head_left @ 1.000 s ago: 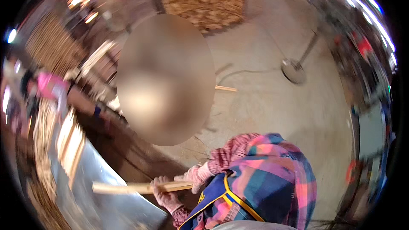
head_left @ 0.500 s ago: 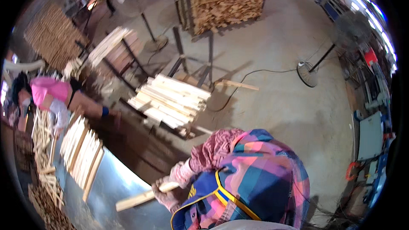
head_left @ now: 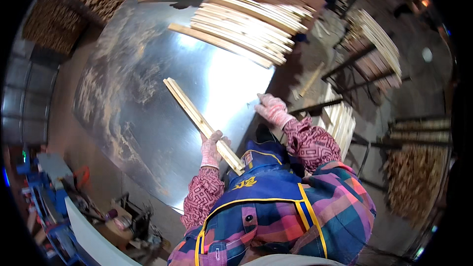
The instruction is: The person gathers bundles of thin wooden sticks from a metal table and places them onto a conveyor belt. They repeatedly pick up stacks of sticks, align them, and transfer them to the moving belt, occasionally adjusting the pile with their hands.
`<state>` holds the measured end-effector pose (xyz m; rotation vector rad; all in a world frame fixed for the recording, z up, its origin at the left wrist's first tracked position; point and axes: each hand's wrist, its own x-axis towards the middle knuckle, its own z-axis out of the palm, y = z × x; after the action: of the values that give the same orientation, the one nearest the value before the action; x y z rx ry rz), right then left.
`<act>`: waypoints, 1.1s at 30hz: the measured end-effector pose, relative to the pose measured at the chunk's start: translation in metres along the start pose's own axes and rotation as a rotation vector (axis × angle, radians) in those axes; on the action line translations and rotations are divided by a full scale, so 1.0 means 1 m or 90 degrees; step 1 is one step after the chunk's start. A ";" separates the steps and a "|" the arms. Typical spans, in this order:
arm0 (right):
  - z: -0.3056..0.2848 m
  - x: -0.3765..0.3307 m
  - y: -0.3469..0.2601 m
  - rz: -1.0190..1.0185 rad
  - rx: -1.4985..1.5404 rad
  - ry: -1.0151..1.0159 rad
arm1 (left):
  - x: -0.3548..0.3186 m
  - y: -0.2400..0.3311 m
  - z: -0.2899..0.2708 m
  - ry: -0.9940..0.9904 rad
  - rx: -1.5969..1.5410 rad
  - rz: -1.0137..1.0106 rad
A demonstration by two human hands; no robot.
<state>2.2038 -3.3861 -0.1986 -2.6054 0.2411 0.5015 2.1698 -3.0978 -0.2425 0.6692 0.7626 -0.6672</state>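
The left hand point(head_left: 212, 149) has its fingers wrapped tight around the near end of two long wood strips point(head_left: 199, 118). The strips point up and left, away from the body, over the shiny metal table point(head_left: 148, 118). The right hand point(head_left: 272, 110) is loose and holds nothing (fingers a bit apart), a little way to the right of the strips. Half a second ago the head faced the floor; now it faces the table.

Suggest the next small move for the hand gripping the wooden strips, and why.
Probably slide the wooden strips forward toward the stack of strips: the left hand grips their near end, they lie flat on the metal table, and the right hand rests at its edge.
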 end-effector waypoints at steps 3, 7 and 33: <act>-0.037 0.092 0.013 0.013 -0.174 -0.055 | 0.009 -0.009 0.023 0.080 -0.013 0.081; -0.066 0.180 0.012 -0.024 -0.184 0.049 | 0.049 0.012 0.081 0.205 -0.006 0.168; -0.099 0.217 0.016 -0.021 -0.116 -0.224 | 0.072 0.031 0.090 0.191 0.018 0.235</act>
<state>2.4287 -3.4655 -0.2085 -2.6298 0.0360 0.9954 2.2671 -3.1666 -0.2407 0.9207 0.8771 -0.2420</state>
